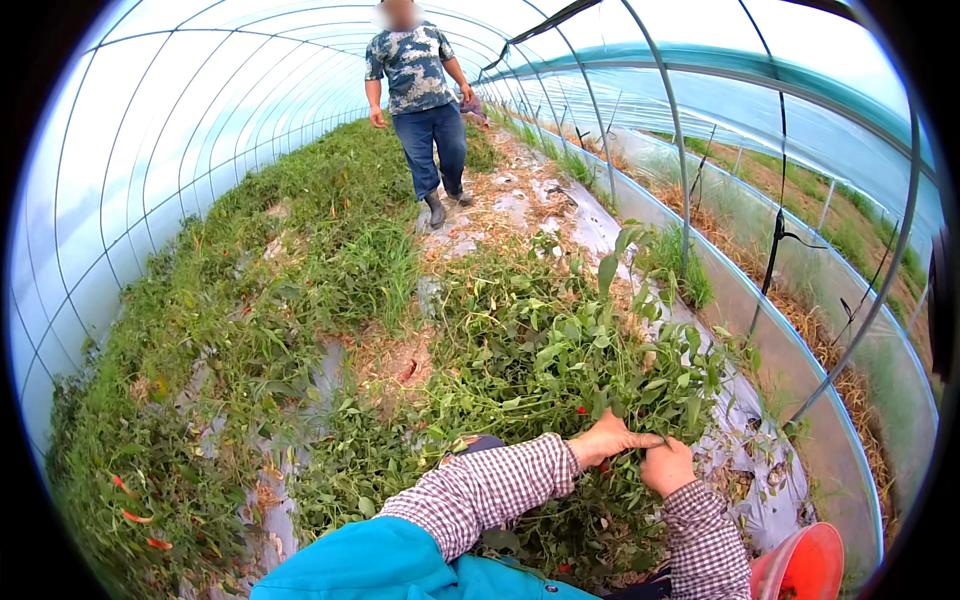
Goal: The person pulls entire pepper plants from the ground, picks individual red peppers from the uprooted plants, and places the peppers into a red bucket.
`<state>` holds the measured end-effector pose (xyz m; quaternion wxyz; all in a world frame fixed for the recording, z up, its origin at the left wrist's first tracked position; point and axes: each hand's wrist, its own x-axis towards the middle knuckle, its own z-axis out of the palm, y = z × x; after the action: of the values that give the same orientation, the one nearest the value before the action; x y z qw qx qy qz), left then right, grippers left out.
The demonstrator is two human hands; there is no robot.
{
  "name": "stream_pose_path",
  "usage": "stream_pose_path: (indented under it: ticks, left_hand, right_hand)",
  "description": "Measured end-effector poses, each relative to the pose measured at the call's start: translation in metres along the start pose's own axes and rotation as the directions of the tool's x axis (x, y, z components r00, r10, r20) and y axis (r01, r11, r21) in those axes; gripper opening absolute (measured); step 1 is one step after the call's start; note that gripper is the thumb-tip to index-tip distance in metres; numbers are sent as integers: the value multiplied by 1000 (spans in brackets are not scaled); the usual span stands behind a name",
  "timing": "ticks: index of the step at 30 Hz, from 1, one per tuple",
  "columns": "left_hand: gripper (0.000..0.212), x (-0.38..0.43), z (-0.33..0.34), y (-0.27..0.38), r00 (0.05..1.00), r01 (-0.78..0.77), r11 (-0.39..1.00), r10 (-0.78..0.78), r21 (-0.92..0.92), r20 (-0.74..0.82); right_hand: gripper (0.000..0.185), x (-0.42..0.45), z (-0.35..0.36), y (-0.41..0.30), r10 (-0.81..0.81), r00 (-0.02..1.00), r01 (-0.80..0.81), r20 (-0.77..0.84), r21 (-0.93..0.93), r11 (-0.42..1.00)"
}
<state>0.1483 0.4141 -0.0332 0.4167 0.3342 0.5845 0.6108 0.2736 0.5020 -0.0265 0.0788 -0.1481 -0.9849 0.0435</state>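
My left hand (606, 439) reaches into a leafy pepper plant (555, 352), its thumb pointing toward the other hand. Close beside it, my right hand (669, 466) is curled around part of the plant's green growth. The two hands meet at the thumb and fingers; foliage hides some of the left fingers and what they touch. A red pepper (581, 410) shows among the leaves just above the left hand. To the lower right stands a red bucket (806, 559), with something green inside it.
A person (420, 97) in a camouflage shirt and rubber boots walks on the straw-strewn path. Metal hoops (667, 97) and a low plastic film wall (795, 360) line the right side. Torn mulch film (750, 442) covers soil. Red peppers (137, 517) show at lower left.
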Motion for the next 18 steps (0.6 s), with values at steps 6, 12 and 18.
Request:
stream_pose_path:
  ticks: [6,12,18]
  left_hand:
    - [66,3,-5,-4,996,-64,984,72,-169,47]
    - [61,5,-4,-9,997,-68,994,66,-82,-27]
    - [56,6,-2,-11,998,-58,997,56,-57,-36]
  right_hand:
    - [30,2,-24,8,-19,992,-15,127,264,964]
    - [32,-4,-35,7,-61,992,21,109,332,943]
    - [28,-2,-33,13,-63,998,62,-11,418,906]
